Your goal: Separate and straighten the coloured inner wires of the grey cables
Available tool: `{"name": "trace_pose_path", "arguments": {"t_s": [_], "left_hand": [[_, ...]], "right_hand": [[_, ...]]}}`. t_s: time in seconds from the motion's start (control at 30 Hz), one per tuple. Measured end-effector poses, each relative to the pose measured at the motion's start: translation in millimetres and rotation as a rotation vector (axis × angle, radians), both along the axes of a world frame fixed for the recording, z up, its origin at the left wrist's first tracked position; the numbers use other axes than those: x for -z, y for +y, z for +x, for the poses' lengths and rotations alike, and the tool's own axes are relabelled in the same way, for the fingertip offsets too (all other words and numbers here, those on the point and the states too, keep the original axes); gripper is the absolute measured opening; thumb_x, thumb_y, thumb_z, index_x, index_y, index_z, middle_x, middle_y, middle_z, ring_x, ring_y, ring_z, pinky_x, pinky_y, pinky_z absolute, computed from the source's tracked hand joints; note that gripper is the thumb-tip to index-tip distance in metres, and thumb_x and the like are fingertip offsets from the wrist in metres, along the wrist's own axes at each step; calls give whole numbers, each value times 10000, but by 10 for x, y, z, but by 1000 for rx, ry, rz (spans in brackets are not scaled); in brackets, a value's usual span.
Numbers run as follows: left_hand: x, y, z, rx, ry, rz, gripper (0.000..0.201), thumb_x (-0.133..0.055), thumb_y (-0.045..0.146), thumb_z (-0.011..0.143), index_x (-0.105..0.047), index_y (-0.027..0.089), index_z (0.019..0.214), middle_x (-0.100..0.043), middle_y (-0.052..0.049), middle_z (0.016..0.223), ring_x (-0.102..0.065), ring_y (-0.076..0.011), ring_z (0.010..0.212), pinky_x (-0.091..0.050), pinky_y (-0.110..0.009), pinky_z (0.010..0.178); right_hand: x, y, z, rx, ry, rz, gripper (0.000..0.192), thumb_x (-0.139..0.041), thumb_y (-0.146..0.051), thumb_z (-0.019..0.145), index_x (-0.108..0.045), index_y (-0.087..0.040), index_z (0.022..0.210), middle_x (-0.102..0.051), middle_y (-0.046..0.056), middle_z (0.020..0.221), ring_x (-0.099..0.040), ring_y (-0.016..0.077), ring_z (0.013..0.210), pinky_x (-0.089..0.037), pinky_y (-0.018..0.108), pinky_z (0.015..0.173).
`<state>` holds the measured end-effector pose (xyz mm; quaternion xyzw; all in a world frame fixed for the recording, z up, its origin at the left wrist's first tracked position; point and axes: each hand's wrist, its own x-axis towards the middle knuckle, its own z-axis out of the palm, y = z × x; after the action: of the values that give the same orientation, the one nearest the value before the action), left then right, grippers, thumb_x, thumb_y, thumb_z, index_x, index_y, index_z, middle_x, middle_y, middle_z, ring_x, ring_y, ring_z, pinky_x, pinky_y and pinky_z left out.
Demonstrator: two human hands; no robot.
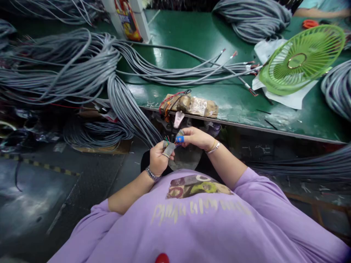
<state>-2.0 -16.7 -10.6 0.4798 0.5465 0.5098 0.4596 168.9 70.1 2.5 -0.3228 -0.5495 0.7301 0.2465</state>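
A green fan guard (301,60) lies on white paper (290,98) upon the green table (197,36).

Both hands are close together in the middle of the picture, just above the purple shirt. The left hand (159,156) is curled into a loose fist with its thumb on top. The right hand (196,138) sits a bit higher and to the right, with its fingers bent and pinched toward the left hand. Both arms are bare and bent at the elbows. Each wrist has a band on it.
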Motion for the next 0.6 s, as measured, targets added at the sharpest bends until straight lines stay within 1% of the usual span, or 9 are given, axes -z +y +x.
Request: {"name": "trace_pose_path", "arguments": {"t_s": [0.07, 0.13, 0.23, 0.3, 0.33, 0.37, 0.47, 0.53, 0.6], "left_hand": [[-3, -16, -1, 36, 21, -23, 233, -671, 366, 772, -616, 159, 682, -596, 27, 531, -536, -65, 416, -418, -159, 406], [-3, -20, -5, 123, 25, -89, 234, -694, 361, 738, -609, 157, 661, -609, 18, 528, -561, -81, 430, -452, -175, 427], [3, -20, -20, 288, 2, -246, 244, -733, 362, 681, -613, 150, 667, -648, -11, 539, -609, -122, 457, -506, -219, 469], [8, -26, -33, 337, -11, -320, 263, -738, 375, 674, -615, 143, 662, -661, -30, 542, -622, -137, 461, -512, -231, 473], [9, -31, -37, 332, -20, -335, 275, -733, 385, 682, -613, 140, 651, -661, -35, 539, -622, -138, 458, -508, -229, 468], [9, -36, -38, 310, -34, -335, 287, -727, 396, 691, -613, 137, 644, -659, -36, 536, -620, -136, 453, -502, -225, 462], [17, -56, -14, 177, -121, -298, 317, -722, 432, 698, -615, 137, 654, -652, -28, 530, -613, -132, 440, -483, -218, 443], [36, -66, 27, 91, -188, -268, 329, -732, 450, 688, -621, 140, 683, -656, -23, 538, -617, -137, 445, -484, -223, 444], [69, -71, 76, 59, -228, -238, 338, -737, 460, 685, -621, 143, 687, -666, -25, 552, -625, -143, 458, -489, -229, 453]], "right_hand": [[-27, -32, -22, 17, -15, 75, 343, -787, -411, 633, -633, -115, 713, -621, -7, 635, -505, 69, 557, -423, 207, 560], [-54, -74, -53, 12, -60, 179, 293, -738, -383, 679, -627, -113, 707, -597, -17, 619, -491, 75, 567, -408, 218, 569], [-79, -159, -99, -3, -197, 426, 213, -679, -318, 723, -624, -116, 683, -557, -26, 596, -452, 74, 565, -356, 214, 545], [-73, -217, -108, 30, -229, 533, 189, -663, -298, 734, -622, -123, 678, -552, -24, 604, -445, 75, 573, -347, 213, 544], [-62, -243, -100, 72, -210, 534, 199, -650, -312, 751, -620, -126, 687, -559, -19, 616, -453, 78, 581, -358, 214, 551], [-47, -267, -84, 124, -177, 499, 226, -631, -343, 773, -615, -130, 701, -566, -14, 629, -464, 81, 587, -375, 215, 561], [8, -348, -9, 268, -113, 279, 334, -592, -474, 799, -595, -142, 760, -582, 4, 677, -510, 96, 605, -432, 228, 571], [51, -423, 17, 286, -127, 152, 375, -636, -514, 754, -596, -147, 818, -586, 10, 715, -526, 106, 620, -449, 231, 552], [99, -511, -6, 293, -109, 87, 394, -687, -500, 709, -600, -153, 875, -589, 7, 745, -524, 105, 630, -443, 223, 532]]}}
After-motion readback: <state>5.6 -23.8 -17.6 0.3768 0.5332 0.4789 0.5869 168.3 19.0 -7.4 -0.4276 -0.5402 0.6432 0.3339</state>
